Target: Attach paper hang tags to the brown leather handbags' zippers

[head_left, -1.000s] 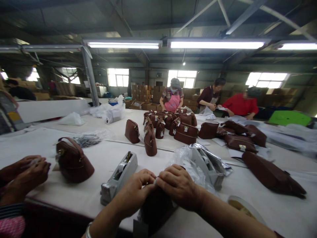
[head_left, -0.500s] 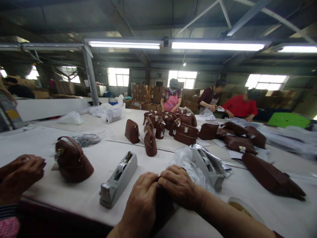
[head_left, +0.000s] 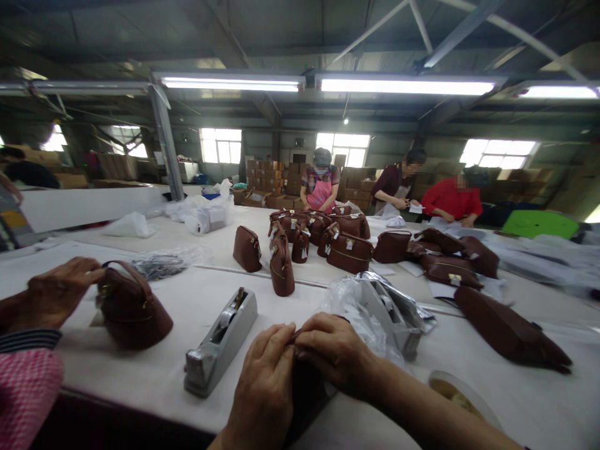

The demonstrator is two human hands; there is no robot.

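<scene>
L hand (head_left: 266, 381) & R hand (head_left: 334, 351), both closed, pinch top of dk bag (head_left: 305, 395), body below.

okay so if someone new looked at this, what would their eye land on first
Probably the crowd of brown bags gathered around the middle of the white table. Nearest the camera, the person's left hand and right hand meet at the top of a dark brown item, with a gray tape dispenser to their left. Bright strip lights overhead and a vivid green object at the right also stand out.
</scene>
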